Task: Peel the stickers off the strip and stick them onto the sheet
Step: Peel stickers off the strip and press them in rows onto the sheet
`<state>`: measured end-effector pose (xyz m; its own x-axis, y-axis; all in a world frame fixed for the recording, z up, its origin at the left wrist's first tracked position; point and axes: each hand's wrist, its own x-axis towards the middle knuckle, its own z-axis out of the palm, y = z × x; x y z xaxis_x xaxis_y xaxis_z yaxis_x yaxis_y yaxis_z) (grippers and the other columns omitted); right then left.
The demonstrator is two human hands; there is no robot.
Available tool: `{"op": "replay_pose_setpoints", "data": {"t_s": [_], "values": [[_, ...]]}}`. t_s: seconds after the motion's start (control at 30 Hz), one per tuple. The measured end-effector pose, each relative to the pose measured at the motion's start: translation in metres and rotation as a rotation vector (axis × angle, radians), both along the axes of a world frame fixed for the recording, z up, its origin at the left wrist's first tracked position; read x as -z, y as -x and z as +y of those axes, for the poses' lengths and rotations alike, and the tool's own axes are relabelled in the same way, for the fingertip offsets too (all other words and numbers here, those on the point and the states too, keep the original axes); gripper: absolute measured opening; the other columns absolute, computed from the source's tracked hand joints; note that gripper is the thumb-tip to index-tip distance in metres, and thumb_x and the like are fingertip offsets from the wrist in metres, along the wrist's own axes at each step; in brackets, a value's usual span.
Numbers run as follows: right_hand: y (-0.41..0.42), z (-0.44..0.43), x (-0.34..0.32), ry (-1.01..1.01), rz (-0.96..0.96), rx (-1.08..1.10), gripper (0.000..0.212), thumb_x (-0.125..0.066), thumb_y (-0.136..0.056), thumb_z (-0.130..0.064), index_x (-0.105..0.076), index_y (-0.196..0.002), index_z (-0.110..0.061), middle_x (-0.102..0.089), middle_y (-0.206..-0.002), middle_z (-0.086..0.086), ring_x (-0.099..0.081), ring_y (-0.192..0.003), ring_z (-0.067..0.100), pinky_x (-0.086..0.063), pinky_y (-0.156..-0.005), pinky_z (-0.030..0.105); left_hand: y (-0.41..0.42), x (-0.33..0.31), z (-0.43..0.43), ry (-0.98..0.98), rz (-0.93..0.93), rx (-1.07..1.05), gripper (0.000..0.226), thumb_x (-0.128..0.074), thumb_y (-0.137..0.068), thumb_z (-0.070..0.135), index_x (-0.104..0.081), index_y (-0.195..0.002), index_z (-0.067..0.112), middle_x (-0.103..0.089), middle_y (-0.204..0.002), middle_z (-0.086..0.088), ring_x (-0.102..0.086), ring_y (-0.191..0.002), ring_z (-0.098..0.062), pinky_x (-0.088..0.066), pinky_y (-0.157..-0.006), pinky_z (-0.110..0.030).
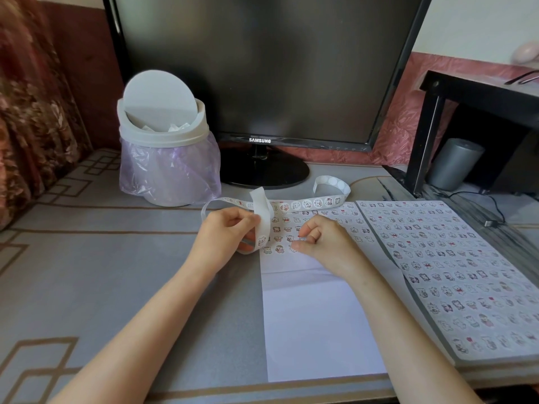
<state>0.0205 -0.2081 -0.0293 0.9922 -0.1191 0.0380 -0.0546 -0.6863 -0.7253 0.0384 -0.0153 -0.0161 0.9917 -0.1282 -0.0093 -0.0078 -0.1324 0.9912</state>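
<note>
The sticker strip point(306, 204) loops through the left hand point(227, 228), whose curled fingers grip it at the sheet's point(315, 316) 10 o'clock corner. The right hand point(323, 237) rests curled fingertips on the sheet's lowest sticker row, and it cannot be told whether they pinch a sticker. At 12 o'clock, the monitor point(262, 68) reads "SAMSUNG".

Light: soft, even daylight, moderately bright; we log a cool violet cast over the grey patterned surface point(87, 258) and white paper sheet point(315, 330). Shadows: faint, under the forearms point(163, 310). Glare: dull reflections on the black monitor screen point(262, 68). Optics: wide-angle bowing at the edges; we find the brown floral curtain point(29, 97) smeared and soft.
</note>
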Motion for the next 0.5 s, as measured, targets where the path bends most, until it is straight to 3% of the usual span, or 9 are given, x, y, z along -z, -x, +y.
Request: {"op": "replay_pose_setpoints", "data": {"t_s": [0.17, 0.3, 0.5], "values": [[0.0016, 0.0018, -0.0006, 0.051, -0.027, 0.007, 0.015, -0.070, -0.082, -0.028, -0.055, -0.081, -0.024, -0.056, -0.068, -0.011, -0.054, -0.071, 0.013, -0.048, -0.075, 0.036, -0.0002, 0.0002, 0.0004, 0.000, -0.001, 0.004, 0.016, -0.059, -0.091, 0.016, -0.066, -0.079, 0.010, -0.068, -0.070, -0.006, -0.064, -0.055, -0.013, -0.052, -0.053, -0.022], [0.0035, 0.0017, -0.0033, 0.063, 0.028, -0.042, 0.031, -0.075, -0.076, -0.035, -0.056, -0.094, -0.019, -0.051, -0.072, -0.008, -0.051, -0.069, 0.011, -0.042, -0.070, 0.031, 0.0002, -0.0010, -0.0008, 0.001, -0.003, 0.000, 0.016, -0.059, -0.091, 0.016, -0.066, -0.080, 0.009, -0.068, -0.070, -0.005, -0.064, -0.053, -0.010, -0.052, -0.052, -0.021], [0.0037, 0.0018, -0.0025, 0.062, 0.009, -0.003, 0.015, -0.068, -0.084, -0.027, -0.055, -0.091, -0.021, -0.055, -0.074, -0.009, -0.055, -0.077, 0.015, -0.045, -0.075, 0.031, 0.0003, 0.0001, -0.0004, -0.009, 0.000, -0.002, 0.016, -0.058, -0.091, 0.018, -0.065, -0.079, 0.010, -0.069, -0.069, -0.003, -0.065, -0.055, -0.012, -0.051, -0.052, -0.023]]}}
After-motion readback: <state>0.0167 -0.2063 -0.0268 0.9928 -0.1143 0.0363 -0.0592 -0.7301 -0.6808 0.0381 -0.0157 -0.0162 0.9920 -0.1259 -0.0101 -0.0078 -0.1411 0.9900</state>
